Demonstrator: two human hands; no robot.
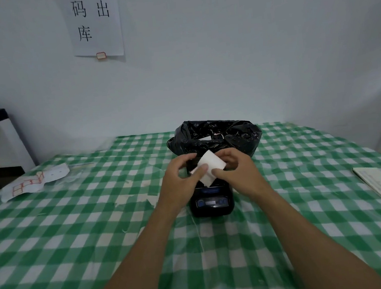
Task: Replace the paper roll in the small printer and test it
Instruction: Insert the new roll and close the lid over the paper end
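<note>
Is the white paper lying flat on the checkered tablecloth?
No, both hands, left and right, hold the white paper up in the air above the black printer.

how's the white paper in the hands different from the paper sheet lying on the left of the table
The white paper is plain and blank on the side that shows; the sheet on the left carries red-outlined boxes. The white paper is held up over the black printer, pinched by the left hand and right hand; the sheet on the left lies untouched on the checked tablecloth. The held piece looks smaller and squarer, the other longer and irregular. Both are white.
</note>
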